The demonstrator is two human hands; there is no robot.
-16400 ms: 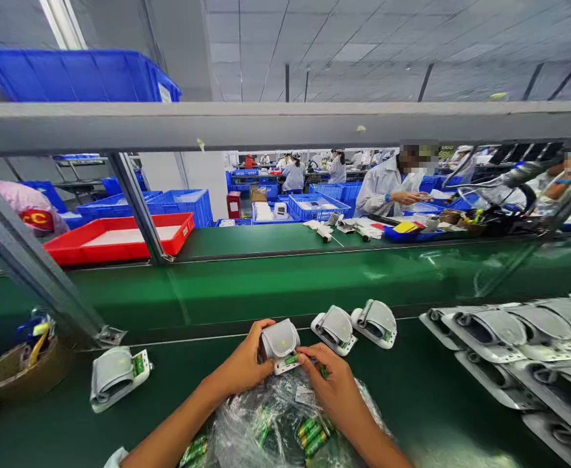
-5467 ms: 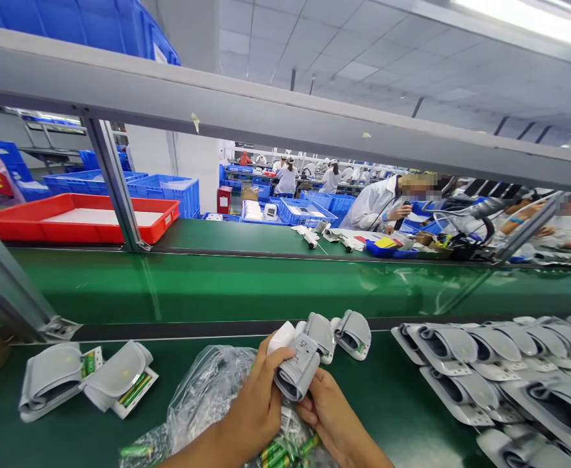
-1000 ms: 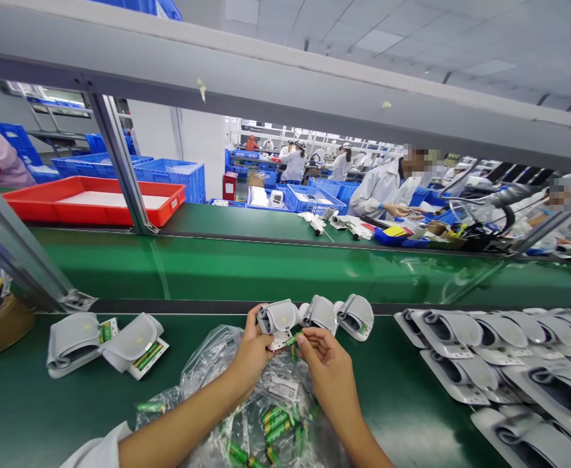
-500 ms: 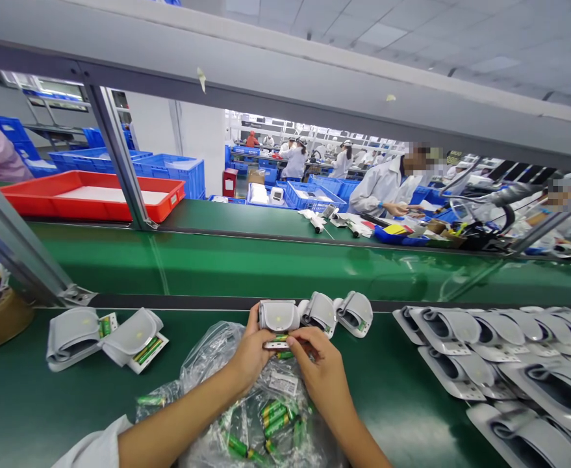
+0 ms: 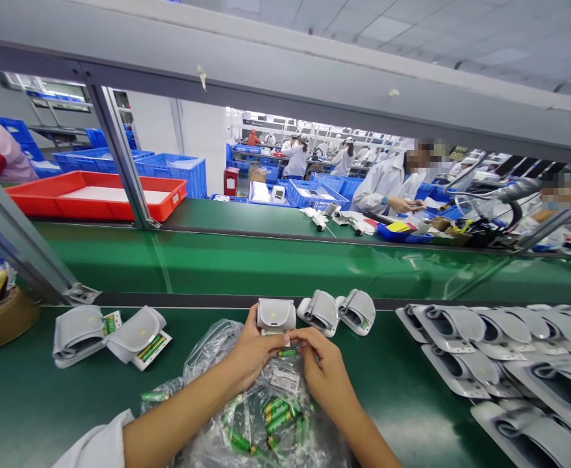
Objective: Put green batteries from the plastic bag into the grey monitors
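My left hand (image 5: 253,348) is closed on a grey-cuffed wrist blood pressure monitor (image 5: 276,315), its thumb lying across the lower edge where the battery slot is. Against the same edge, the bent thumb and forefinger of my right hand (image 5: 318,354) are closed at its right end; the fingers hide the slot. Below both hands lies a clear plastic bag (image 5: 217,344) with several green batteries (image 5: 278,413) in it. Two more monitors (image 5: 319,312) rest just right of the held one. Another two monitors (image 5: 136,335) at the left show green batteries in their slots.
Rows of grey-cuffed monitors (image 5: 480,328) cover the right of the green bench. A round brown container (image 5: 10,325) with tools stands at the left edge. Beyond the green belt (image 5: 266,263) are a red tray (image 5: 90,201) and a person in a white coat (image 5: 380,188).
My left thumb has moved over the slot, where green batteries showed before. The right fingers have drawn together at the monitor's right end.
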